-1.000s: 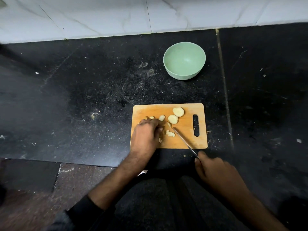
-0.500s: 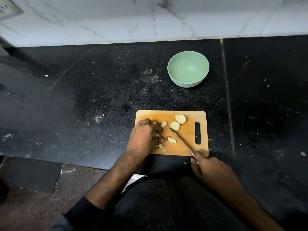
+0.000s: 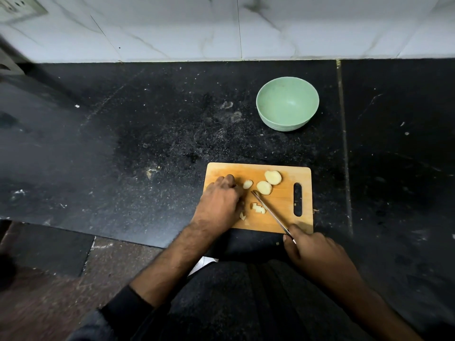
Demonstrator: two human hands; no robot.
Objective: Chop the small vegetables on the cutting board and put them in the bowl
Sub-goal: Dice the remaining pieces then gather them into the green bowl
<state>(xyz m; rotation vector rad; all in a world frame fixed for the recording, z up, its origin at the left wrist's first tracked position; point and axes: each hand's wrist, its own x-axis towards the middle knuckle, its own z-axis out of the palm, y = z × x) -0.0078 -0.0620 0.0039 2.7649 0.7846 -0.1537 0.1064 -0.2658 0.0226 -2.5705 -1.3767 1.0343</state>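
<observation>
Head view. Cutting board (image 3: 283,173), wooden, flat on dark speckled surface (image 3: 123,156), slot handle on side toward right hand. Left hand (image 3: 218,205) down on board's near-left part, fingers curled over something hidden beneath; what is gripped not discernible. Right hand (image 3: 312,252) just off board's near edge, wrapped round knife (image 3: 270,211) handle, blade angled away toward left hand, tip close beside left fingertips. Three pale vegetable slices (image 3: 264,187) just beyond knife tip; largest farthest from hands. Small diced pieces (image 3: 258,208) between the two hands, against blade's left side; one more scrap by left hand's heel. Green bowl (image 3: 287,104) well beyond board, farther out than right hand, nothing visible inside. White tiled wall (image 3: 221,28) behind.
</observation>
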